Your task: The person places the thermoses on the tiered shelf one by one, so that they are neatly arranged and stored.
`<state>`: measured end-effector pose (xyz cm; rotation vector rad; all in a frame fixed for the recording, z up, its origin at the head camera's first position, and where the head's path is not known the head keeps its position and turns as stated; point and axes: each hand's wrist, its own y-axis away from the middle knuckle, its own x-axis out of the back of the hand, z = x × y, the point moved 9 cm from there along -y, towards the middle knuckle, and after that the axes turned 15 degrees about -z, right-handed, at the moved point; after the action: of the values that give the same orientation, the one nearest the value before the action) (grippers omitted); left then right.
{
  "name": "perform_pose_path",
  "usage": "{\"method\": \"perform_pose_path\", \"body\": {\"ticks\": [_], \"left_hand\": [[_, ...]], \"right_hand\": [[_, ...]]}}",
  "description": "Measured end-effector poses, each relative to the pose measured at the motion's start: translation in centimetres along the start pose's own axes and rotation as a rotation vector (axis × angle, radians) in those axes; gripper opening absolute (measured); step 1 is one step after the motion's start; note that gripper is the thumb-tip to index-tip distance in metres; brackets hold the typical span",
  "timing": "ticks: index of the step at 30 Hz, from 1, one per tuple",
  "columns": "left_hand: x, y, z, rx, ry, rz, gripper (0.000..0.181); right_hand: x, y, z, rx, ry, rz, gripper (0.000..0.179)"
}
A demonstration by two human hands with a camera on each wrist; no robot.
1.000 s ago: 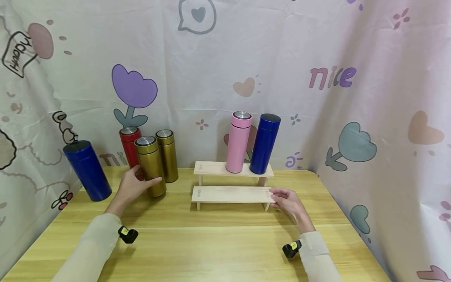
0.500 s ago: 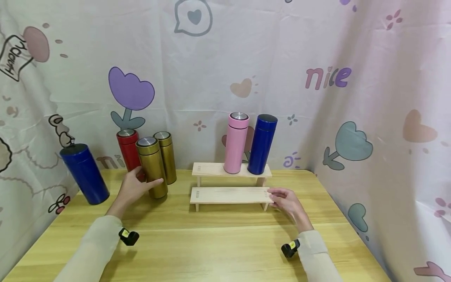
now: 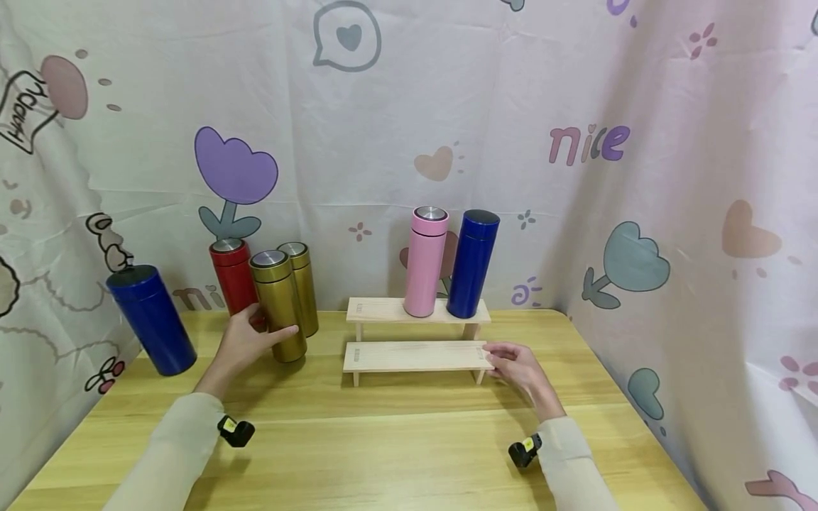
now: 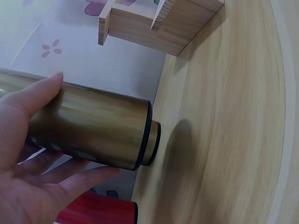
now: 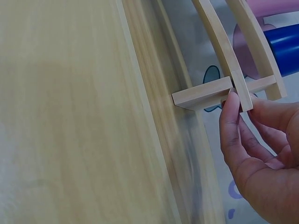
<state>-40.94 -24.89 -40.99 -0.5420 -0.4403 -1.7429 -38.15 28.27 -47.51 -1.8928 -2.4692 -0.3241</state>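
Note:
My left hand [image 3: 246, 337] holds a gold thermos bottle [image 4: 100, 123] with its thumb on one side and its fingers on the other. The bottle is nearly upright, with a silver-topped lid. Close behind it stand a second gold thermos bottle [image 3: 307, 291] and a red thermos bottle [image 3: 233, 277]. At the right end of the lower wooden shelf [image 3: 412, 357], my right hand [image 3: 520, 367] pinches the board between thumb and fingers, as the right wrist view [image 5: 261, 149] shows.
On the upper wooden shelf [image 3: 377, 309] stand a pink thermos bottle [image 3: 426, 266] and a blue thermos bottle [image 3: 473, 266]. Another blue thermos bottle [image 3: 153, 323] stands at the far left of the wooden table [image 3: 383, 447]. A printed curtain [image 3: 345, 142] hangs behind.
The left hand and the gold thermos bottle have shifted slightly right, away from the red one. The right hand stays at the lower shelf's end. The head view has shifted a little.

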Motion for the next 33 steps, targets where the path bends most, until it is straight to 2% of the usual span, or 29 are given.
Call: {"method": "perform_pose_path", "body": {"ticks": [16,26,33], "left_hand": [[-0.1,0.0,1.1,-0.024,-0.015,0.010,0.096],[-0.2,-0.2,2.1,-0.046,-0.004,-0.002,0.101],[-0.2,-0.2,2.7,-0.059,-0.006,0.010,0.094]], "right_hand": [[0.0,0.0,-0.2,0.012,0.010,0.006,0.037],[0.0,0.0,-0.2,0.018,0.023,0.007,0.036],[0.0,-0.1,-0.2,0.020,0.022,0.003,0.037]]}}
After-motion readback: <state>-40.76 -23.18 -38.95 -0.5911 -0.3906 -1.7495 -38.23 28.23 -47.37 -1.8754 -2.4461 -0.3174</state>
